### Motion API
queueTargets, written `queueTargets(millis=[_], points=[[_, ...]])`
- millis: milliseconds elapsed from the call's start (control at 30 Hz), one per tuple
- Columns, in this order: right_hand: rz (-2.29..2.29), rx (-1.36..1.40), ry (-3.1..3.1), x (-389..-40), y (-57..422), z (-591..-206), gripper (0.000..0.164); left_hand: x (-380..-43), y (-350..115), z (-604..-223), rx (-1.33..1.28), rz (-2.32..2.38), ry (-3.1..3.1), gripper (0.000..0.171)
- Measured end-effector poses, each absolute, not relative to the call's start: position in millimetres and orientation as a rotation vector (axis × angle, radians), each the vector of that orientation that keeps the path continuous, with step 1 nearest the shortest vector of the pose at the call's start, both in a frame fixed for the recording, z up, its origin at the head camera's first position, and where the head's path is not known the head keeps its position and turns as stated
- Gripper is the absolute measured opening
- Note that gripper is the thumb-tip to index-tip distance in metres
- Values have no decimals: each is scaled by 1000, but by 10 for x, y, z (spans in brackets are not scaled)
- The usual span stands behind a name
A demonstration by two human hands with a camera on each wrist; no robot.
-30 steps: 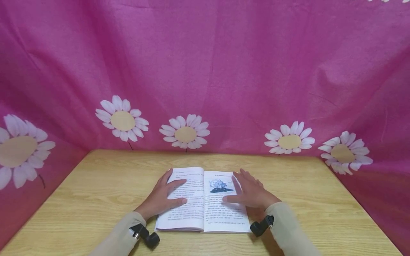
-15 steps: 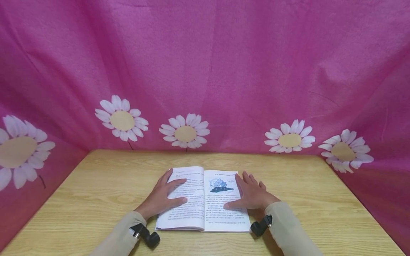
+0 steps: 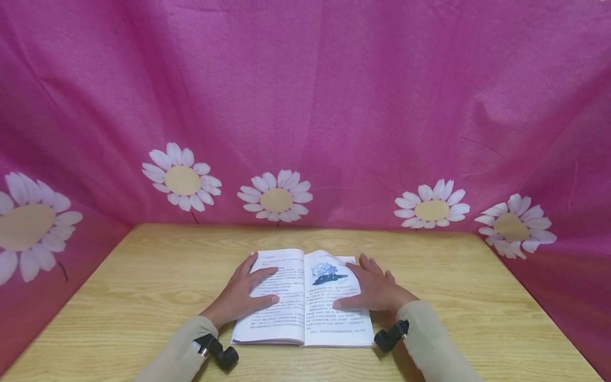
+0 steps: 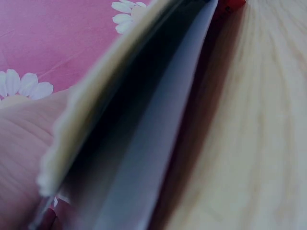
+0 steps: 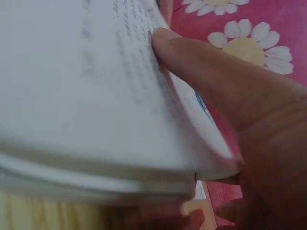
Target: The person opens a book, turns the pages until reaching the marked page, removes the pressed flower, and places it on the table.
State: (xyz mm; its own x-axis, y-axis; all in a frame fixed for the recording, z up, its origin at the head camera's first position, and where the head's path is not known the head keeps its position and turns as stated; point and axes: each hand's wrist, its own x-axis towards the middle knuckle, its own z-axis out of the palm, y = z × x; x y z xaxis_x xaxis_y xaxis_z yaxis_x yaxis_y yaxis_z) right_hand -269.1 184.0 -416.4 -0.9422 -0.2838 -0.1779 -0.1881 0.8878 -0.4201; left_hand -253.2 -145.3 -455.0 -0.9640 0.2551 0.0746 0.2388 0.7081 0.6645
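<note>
An open book (image 3: pixel 281 318) lies on the wooden table in the head view, with printed text on both pages and a blue picture at the top of the right page (image 3: pixel 329 318). My left hand (image 3: pixel 238 294) grips the left edge, its thumb and a finger spread over the left page. At the right edge, my right hand (image 3: pixel 379 289) has its thumb on the page, while its index finger is at the raised, curling upper part of that page. The right wrist view shows the thumb (image 5: pixel 192 52) pressing the paper, with fingers partly hidden behind and below the book.
The wooden table (image 3: pixel 143 276) extends around the book. Behind it and along both sides hangs a pink cloth (image 3: pixel 334 106) with large white flowers. A small black camera sits on each wrist, over beige sleeves (image 3: pixel 431 339).
The right index finger has moved inward, and the upper part of the right page now bows up toward the spine. Earlier that hand shifted slightly outward. The left hand stays in place.
</note>
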Motion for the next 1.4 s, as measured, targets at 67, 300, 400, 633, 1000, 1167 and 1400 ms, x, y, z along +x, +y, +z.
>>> queueTargets(millis=[67,300,400,633,1000,1167,1400], points=[[-671,-384,2814,-2698,1845,-4157,108,-2528,-1450,-4543,415,1119,2881,71],[-1205,-347,2599,-2667,1799,-4099,88,-2512,-1454,-4521,458,1096,2899,71],[-1454,-256,2436,-2652,1778,-4081,87,-2514,-1453,-4525,467,1088,2909,71],[-1576,-142,2478,-2637,1749,-4046,81,-2514,-1455,-4558,471,1084,2911,71],[-1724,-172,2469,-2642,1728,-3979,40,-2504,-1456,-4542,469,1072,2912,70],[-1605,-379,2598,-2639,1710,-3974,58,-2510,-1466,-4552,481,1073,2913,70],[-1554,-455,2634,-2623,1687,-3961,71,-2518,-1469,-4565,490,1076,2917,70]])
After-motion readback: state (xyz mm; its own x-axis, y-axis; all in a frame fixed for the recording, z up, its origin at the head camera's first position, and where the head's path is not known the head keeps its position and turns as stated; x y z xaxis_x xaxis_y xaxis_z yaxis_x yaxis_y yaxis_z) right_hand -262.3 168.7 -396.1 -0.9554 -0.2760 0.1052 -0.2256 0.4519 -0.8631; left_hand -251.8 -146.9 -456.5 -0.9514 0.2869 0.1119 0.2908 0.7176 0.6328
